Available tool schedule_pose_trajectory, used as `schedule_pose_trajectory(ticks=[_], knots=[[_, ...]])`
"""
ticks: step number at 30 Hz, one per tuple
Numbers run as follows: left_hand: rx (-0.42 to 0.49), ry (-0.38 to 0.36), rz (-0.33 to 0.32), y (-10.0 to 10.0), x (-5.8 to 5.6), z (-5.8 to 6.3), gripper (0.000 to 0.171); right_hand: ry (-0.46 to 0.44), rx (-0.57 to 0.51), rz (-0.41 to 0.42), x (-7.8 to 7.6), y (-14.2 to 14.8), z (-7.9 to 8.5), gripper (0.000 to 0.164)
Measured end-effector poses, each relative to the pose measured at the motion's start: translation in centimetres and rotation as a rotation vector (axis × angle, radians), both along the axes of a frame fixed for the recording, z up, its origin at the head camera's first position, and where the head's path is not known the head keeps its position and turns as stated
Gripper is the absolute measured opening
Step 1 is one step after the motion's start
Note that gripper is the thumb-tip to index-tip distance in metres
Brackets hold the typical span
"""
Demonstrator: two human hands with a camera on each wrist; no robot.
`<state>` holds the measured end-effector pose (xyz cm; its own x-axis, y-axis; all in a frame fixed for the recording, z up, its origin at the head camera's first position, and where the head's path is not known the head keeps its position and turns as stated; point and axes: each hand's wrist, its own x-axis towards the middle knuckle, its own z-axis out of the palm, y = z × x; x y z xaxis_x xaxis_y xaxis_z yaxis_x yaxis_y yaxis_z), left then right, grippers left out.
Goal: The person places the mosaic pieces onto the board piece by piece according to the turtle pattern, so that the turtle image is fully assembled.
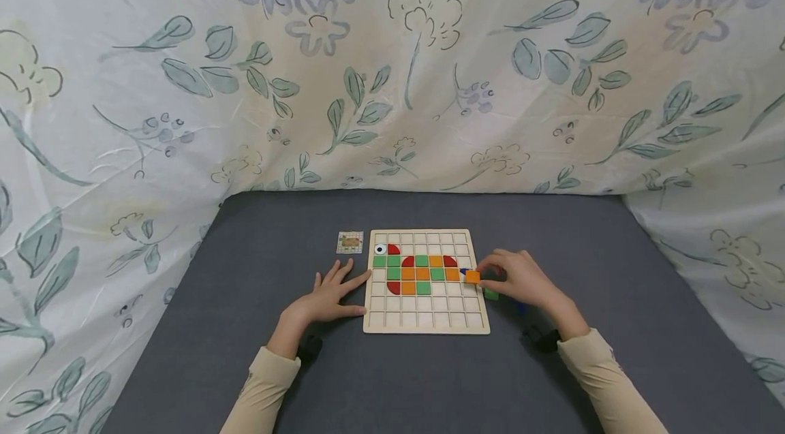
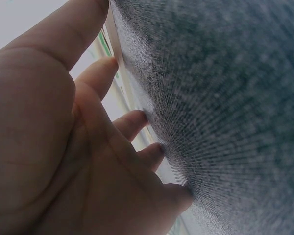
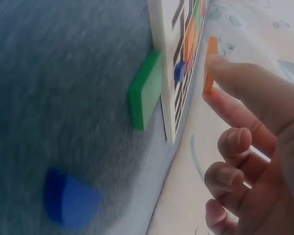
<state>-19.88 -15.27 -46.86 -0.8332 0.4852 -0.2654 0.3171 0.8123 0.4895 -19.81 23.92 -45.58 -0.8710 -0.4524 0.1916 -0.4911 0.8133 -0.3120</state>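
A pale grid board (image 1: 427, 323) lies on the dark cloth, with green and orange square tiles, red rounded pieces and an eye piece (image 1: 380, 249) set in its cells. My right hand (image 1: 518, 276) pinches an orange square tile (image 1: 471, 276) between thumb and forefinger, above the board's right edge. In the right wrist view this tile is seen edge-on, its other fingers loosely curled below it. A blue piece (image 3: 180, 71) sits on the board near it. Spread flat, my left hand (image 1: 325, 296) rests on the cloth, with fingertips touching the board's left edge.
A green tile (image 3: 146, 93) lies against the board's right edge, and a loose blue rounded piece (image 3: 73, 200) is on the cloth nearer me. Left of the board's far corner is a small picture card (image 1: 350, 242). Flowered fabric (image 1: 405, 148) hangs behind the table.
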Motion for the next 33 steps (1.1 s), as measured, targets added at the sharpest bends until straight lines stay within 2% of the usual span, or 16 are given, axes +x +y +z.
schedule_pose_trajectory(ticks=[18,25,33], knots=[[-0.005,-0.009,0.001,-0.1,-0.1,-0.2,0.075,-0.043,-0.009,0.023,-0.1,-4.0,-0.5,0.024],[0.004,-0.015,0.003,0.1,-0.3,-0.2,0.075,-0.025,-0.027,0.054,0.0,-4.8,-0.8,0.023],[0.001,-0.014,0.004,-0.1,-0.3,-0.3,0.076,-0.053,-0.022,0.053,0.0,-5.7,-0.9,0.022]])
